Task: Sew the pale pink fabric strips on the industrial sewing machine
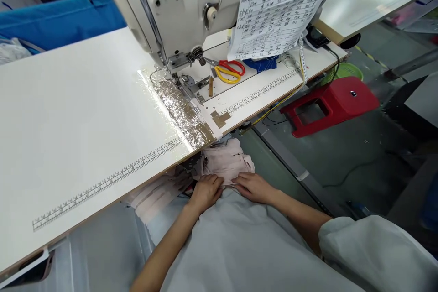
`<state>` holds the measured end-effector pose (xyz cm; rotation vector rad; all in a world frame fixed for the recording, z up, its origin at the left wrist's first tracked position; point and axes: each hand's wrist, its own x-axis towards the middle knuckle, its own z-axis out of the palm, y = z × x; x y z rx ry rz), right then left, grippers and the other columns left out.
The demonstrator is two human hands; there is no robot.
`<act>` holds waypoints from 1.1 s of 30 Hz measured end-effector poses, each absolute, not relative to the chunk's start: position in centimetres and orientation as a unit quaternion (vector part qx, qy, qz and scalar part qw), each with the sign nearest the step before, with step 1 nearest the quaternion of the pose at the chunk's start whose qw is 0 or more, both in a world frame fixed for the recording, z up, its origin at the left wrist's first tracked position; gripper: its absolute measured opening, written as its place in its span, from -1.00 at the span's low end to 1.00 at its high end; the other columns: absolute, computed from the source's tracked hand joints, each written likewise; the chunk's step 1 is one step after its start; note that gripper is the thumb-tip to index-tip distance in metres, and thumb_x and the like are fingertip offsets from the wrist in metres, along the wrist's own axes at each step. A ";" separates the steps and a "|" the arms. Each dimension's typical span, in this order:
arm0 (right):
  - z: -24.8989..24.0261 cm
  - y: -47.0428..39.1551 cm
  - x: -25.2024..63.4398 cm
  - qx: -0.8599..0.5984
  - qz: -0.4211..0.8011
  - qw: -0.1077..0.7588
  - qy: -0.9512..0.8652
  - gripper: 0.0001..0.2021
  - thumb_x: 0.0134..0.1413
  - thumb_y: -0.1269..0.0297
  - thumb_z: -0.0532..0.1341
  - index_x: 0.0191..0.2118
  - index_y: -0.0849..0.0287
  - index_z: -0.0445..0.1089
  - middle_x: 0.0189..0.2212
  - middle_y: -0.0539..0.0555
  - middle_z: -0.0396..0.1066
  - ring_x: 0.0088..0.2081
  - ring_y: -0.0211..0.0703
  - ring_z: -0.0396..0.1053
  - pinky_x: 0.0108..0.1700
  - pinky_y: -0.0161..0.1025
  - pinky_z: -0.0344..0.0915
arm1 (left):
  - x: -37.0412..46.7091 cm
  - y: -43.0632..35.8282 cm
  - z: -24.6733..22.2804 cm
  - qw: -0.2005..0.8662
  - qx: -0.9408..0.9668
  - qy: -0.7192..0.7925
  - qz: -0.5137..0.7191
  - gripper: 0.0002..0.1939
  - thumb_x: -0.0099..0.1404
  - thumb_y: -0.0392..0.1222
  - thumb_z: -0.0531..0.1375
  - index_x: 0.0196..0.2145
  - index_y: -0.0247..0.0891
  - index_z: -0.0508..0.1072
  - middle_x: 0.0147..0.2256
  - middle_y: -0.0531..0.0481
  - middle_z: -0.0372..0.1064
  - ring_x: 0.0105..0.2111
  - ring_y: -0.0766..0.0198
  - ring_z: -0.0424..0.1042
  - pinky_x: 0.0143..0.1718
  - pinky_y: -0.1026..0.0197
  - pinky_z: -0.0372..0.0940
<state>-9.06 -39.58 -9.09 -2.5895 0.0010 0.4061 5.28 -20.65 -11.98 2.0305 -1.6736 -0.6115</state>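
Note:
A pile of pale pink fabric pieces (224, 162) lies in my lap just below the front edge of the white sewing table (85, 118). My left hand (205, 191) rests on the lower left of the pile, fingers curled onto the cloth. My right hand (253, 186) lies on its lower right edge, fingers pressed flat against the fabric. The two hands almost touch. More pink strips (157, 194) hang under the table edge to the left.
A white sewing machine (181, 9) stands at the table's back, with its needle area (186, 80) behind foil-like tape (181, 109). Yellow-and-red scissors (229, 70) and a paper sheet of handwritten notes (280, 9) sit to the right. A red stool (328, 102) stands on the floor.

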 end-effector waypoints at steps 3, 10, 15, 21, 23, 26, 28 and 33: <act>-9.6 -40.5 -8.7 -0.942 0.185 0.274 0.063 -0.73 0.36 0.35 0.02 -0.31 0.22 0.41 -0.38 0.08 0.43 -0.32 -0.16 0.35 -0.27 -0.28 0.16 | 4.9 -19.9 -12.4 0.215 0.737 -0.600 -0.226 -0.80 0.38 -0.17 0.09 -0.09 -0.26 0.40 -0.27 -0.11 0.44 -0.26 0.08 0.44 -0.22 0.06 0.37; -9.3 -40.6 -6.1 -0.956 0.152 0.231 0.093 -0.84 0.27 0.32 0.18 -0.07 0.15 0.42 -0.15 0.11 0.40 -0.10 -0.09 0.35 -0.21 -0.27 0.19 | 4.8 -19.9 -12.4 0.251 0.733 -0.594 -0.216 -0.81 0.40 -0.12 0.08 -0.21 -0.24 0.43 -0.09 -0.19 0.40 -0.06 0.05 0.38 -0.11 0.05 0.36; -8.7 -40.2 -5.6 -0.956 0.194 0.213 0.061 -0.87 0.17 0.29 0.29 -0.20 0.21 0.42 -0.21 0.12 0.38 -0.17 -0.08 0.34 -0.21 -0.24 0.20 | 4.6 -19.7 -12.8 0.270 0.730 -0.589 -0.219 -0.81 0.35 -0.12 0.14 -0.17 -0.26 0.42 -0.30 -0.11 0.44 -0.25 0.09 0.43 -0.14 0.03 0.37; -9.0 -40.2 -5.9 -0.961 0.154 0.229 -0.028 -0.85 0.22 0.31 0.20 -0.38 0.22 0.38 -0.33 0.10 0.39 -0.20 -0.06 0.32 -0.14 -0.19 0.18 | 4.5 -19.2 -12.6 0.287 0.729 -0.579 -0.225 -0.69 0.45 0.00 0.02 -0.15 -0.22 0.47 -0.35 -0.07 0.47 -0.26 0.12 0.47 -0.11 0.03 0.38; -9.3 -40.3 -6.0 -0.956 0.156 0.247 -0.002 -0.83 0.30 0.35 0.09 -0.28 0.22 0.40 -0.32 0.09 0.43 -0.23 -0.09 0.35 -0.16 -0.21 0.19 | 4.5 -19.3 -12.5 0.290 0.740 -0.563 -0.227 -0.66 0.49 -0.07 -0.06 -0.16 -0.22 0.47 -0.27 -0.08 0.47 -0.26 0.18 0.48 -0.15 0.10 0.39; -9.8 -40.4 -5.7 -0.950 0.147 0.256 0.102 -0.73 0.33 0.40 0.00 0.05 0.25 0.31 -0.13 0.14 0.46 -0.19 -0.10 0.41 -0.20 -0.24 0.22 | 4.5 -20.0 -12.8 0.281 0.769 -0.528 -0.224 -0.66 0.48 -0.19 -0.11 0.04 -0.24 0.36 0.05 -0.20 0.36 -0.16 0.17 0.48 -0.24 0.14 0.41; -10.0 -40.4 -5.3 -0.946 0.147 0.239 0.162 -0.63 0.33 0.37 0.04 0.21 0.24 0.18 -0.05 0.17 0.44 -0.18 -0.09 0.42 -0.24 -0.25 0.22 | 4.5 -20.8 -13.2 0.263 0.786 -0.512 -0.227 -0.59 0.43 -0.24 -0.05 0.20 -0.26 0.19 0.20 -0.28 0.20 -0.05 0.09 0.45 -0.26 0.12 0.43; -10.0 -40.1 -4.7 -0.968 0.131 0.176 0.119 -0.86 0.27 0.30 0.17 -0.16 0.20 0.44 -0.18 0.15 0.40 -0.12 -0.03 0.35 -0.16 -0.21 0.23 | 4.9 -22.6 -13.4 0.229 0.803 -0.502 -0.225 -0.53 0.33 -0.25 0.06 0.18 -0.33 0.22 0.01 -0.27 0.34 -0.05 0.01 0.40 -0.18 0.02 0.42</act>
